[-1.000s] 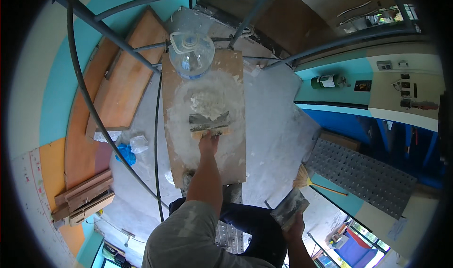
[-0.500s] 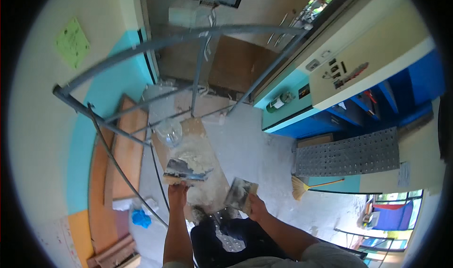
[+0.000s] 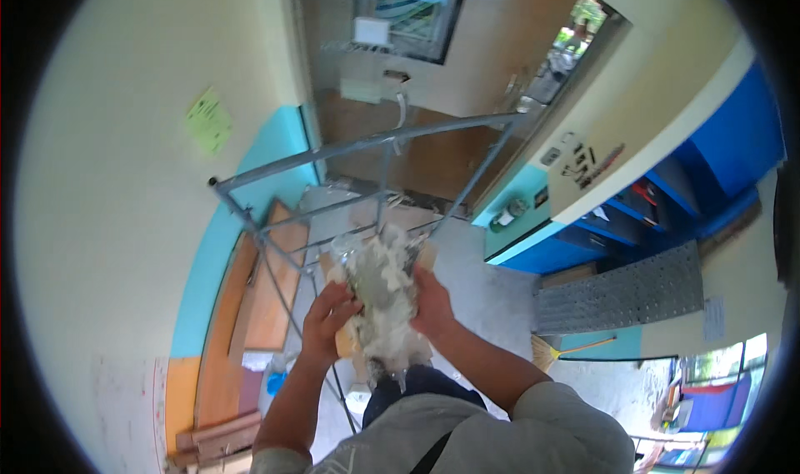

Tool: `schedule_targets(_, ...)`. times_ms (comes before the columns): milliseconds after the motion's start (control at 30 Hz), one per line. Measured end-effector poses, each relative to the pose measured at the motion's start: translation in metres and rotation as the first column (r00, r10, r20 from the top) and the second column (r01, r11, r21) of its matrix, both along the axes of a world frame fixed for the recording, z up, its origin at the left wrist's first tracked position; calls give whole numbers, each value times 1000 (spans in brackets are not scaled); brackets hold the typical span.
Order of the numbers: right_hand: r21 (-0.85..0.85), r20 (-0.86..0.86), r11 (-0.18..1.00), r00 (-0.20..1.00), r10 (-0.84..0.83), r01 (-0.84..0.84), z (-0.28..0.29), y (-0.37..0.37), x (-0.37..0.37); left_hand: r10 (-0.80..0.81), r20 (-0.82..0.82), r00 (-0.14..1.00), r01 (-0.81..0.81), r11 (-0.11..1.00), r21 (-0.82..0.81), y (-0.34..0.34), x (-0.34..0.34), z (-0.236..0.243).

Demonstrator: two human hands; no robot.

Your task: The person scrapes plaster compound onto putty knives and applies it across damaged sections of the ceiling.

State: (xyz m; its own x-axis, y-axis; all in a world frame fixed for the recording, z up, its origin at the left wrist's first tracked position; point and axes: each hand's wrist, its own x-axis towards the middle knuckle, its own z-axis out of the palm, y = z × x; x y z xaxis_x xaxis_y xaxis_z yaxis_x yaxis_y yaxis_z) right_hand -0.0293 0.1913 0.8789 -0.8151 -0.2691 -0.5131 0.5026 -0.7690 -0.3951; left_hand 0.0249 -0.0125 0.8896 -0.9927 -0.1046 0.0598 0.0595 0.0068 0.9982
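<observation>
My left hand (image 3: 327, 320) is closed around a wide putty knife (image 3: 343, 341), of which only a tan edge shows beside the palm. Across from it, my right hand (image 3: 433, 305) grips a second putty knife (image 3: 410, 261); a dark bit of its blade shows past the fingers. Between the two hands lies pale wet plaster (image 3: 383, 295), thick and uneven. Beneath is a smeared board (image 3: 421, 349), mostly hidden by plaster and hands. A clear plastic container (image 3: 346, 245) sits at the board's far left corner.
Grey scaffold pipes (image 3: 367, 143) frame the space ahead and to the left. A perforated metal plank (image 3: 621, 295) leans at right by blue shelves (image 3: 667, 182), with a broom (image 3: 546, 353) below. Wooden panels (image 3: 275, 307) stand along the left wall. A green bottle (image 3: 508, 214) rests on a ledge.
Both hands have moved forward and closer together, with the putty knives now at the plaster instead of held flat and apart. My view has shifted, showing more of the door.
</observation>
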Motion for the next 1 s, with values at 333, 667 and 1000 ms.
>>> schedule_targets(333,-133,-341,982,937,79,-131,70,-4,2,2,-555,832,-365,757,-543,1,24,70)
schedule_targets(667,-75,-282,889,864,416,-452,103,2,-17,386,-390,836,-544,493,-679,15,88,67)
schedule_targets(1000,-50,-226,208,214,950,-977,136,-18,-18,906,16,424,-857,395,330,45,189,105)
